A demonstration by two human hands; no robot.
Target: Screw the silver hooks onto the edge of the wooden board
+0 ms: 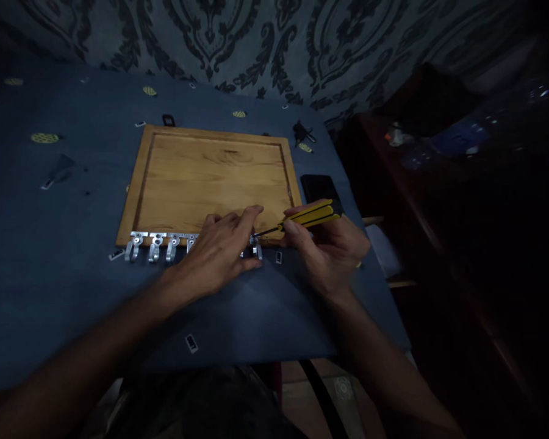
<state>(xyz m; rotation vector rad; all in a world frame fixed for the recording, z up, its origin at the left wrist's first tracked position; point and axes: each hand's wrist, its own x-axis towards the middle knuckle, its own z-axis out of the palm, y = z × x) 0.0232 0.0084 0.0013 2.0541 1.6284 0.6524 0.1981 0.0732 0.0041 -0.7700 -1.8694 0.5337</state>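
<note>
A framed wooden board (219, 177) lies flat on the blue-covered table. Along its near edge runs a silver metal hook rail (158, 236) with several hooks curving over the side. My left hand (215, 253) is laid across the rail, its fingers on the board and its thumb below the near edge, hiding the rail's middle. Gripped in my right hand (332, 250) is a screwdriver (311, 214) with a yellow and black handle. Its thin shaft slants down left, and the tip meets the rail near the last hook on the right, close to my left fingertips.
To the board's right lies a dark flat object (320, 188), perhaps a phone. Behind the board are a small black item (304, 132) and a dark loop-shaped piece (168, 121). Patterned wall covering rises at the back. At right, a clear plastic bottle (466, 135) rests on dark furniture.
</note>
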